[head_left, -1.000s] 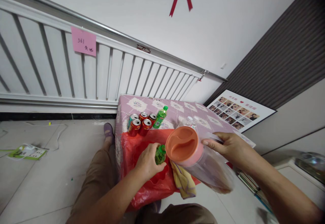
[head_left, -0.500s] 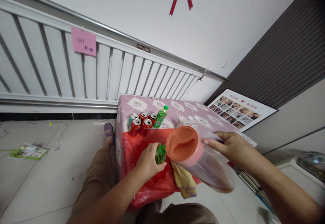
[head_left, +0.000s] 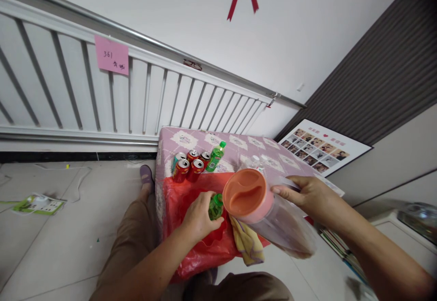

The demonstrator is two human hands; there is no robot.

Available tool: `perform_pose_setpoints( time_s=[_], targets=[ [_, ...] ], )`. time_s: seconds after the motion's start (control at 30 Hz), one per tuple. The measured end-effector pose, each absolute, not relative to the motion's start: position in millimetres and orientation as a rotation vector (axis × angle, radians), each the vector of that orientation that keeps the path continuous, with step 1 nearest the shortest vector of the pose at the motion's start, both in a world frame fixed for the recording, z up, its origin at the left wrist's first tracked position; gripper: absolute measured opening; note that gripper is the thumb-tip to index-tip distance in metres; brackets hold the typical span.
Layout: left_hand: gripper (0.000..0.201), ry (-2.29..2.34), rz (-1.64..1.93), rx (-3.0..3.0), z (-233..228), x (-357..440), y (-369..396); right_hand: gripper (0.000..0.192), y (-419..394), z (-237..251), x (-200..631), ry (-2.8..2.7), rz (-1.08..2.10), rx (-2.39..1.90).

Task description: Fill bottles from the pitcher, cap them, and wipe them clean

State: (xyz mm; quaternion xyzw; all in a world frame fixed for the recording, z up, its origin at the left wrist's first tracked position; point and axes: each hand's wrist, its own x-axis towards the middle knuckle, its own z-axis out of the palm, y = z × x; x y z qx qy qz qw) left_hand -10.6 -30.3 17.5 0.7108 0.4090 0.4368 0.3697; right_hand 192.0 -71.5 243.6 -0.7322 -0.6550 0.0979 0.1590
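Note:
My right hand (head_left: 309,195) grips the handle of a clear plastic pitcher (head_left: 273,219) with an orange lid (head_left: 244,192). The pitcher is tilted, lid toward me, above the table's near edge. My left hand (head_left: 198,219) is closed around a small green bottle (head_left: 215,206) that stands on a red plastic bag (head_left: 191,246). The bag is spread over the near part of a small table with a pink patterned cloth (head_left: 252,148). A yellow cloth (head_left: 247,245) hangs under the pitcher.
Several red drink cans (head_left: 189,164) and a second green bottle (head_left: 216,156) stand at the table's far left. A white radiator with a pink note (head_left: 111,55) lines the wall. A photo board (head_left: 319,150) leans at right. Papers (head_left: 36,204) lie on the floor.

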Motion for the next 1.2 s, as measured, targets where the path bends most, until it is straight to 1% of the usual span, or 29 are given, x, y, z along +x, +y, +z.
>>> perform_pose_setpoints(
  time_s=[0.17,0.4,0.6,0.73,0.9,1.0,1.2],
  targets=[
    [0.058,1.052,1.114,1.829,17,-11,-30,0.055,-70,243,194,-1.9,0.254,-2.094],
    [0.059,1.048,1.115,1.823,17,-11,-30,0.052,-72,240,195,-1.855,0.323,-2.092],
    [0.062,1.02,1.141,1.786,13,-9,-28,0.053,-79,221,204,-1.768,0.426,-1.986],
    [0.063,1.032,1.128,1.814,10,-8,-28,0.056,-84,209,205,-1.645,0.45,-1.981],
    [0.061,1.05,1.135,1.833,7,-7,-29,0.057,-90,198,212,-1.52,0.629,-1.879],
    [0.061,1.06,1.132,1.809,7,-7,-30,0.058,-90,189,226,-1.399,0.654,-1.833],
    [0.061,1.067,1.135,1.792,5,-8,-31,0.058,-81,171,247,-1.078,0.71,-1.599]
  ],
)
